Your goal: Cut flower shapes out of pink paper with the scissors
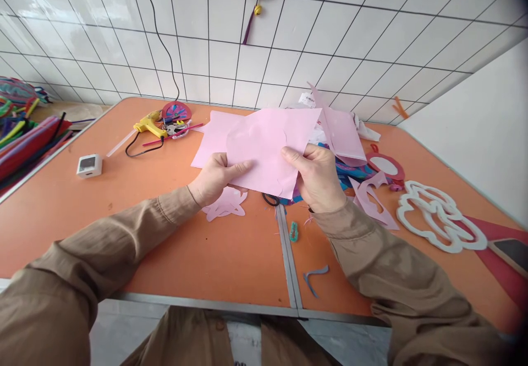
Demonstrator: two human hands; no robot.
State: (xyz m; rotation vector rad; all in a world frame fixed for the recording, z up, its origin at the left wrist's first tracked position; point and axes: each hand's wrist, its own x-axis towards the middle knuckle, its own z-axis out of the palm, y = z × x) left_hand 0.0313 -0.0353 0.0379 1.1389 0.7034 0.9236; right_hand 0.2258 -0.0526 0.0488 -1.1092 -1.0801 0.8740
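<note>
A pink sheet [264, 140], thin like paper or felt, is held up above the orange table between my two hands. My left hand [218, 176] pinches its lower left corner, thumb on the near face. On the right edge, my right hand [317, 173] grips it the same way, fingers behind. Faint curved lines show near the sheet's right side. Behind it lies another pink sheet [214, 132], partly covered. Cut pink pieces [226, 203] rest on the table just below my left hand.
At the left are a yellow glue gun [150, 125] and a small white box [89, 165]. Right of my hands lie pink offcuts [373, 198], a red-rimmed oval [385, 165] and white cloud-shaped outlines [441, 217]. A green clip [293, 231] and grey scrap [315, 279] lie nearer.
</note>
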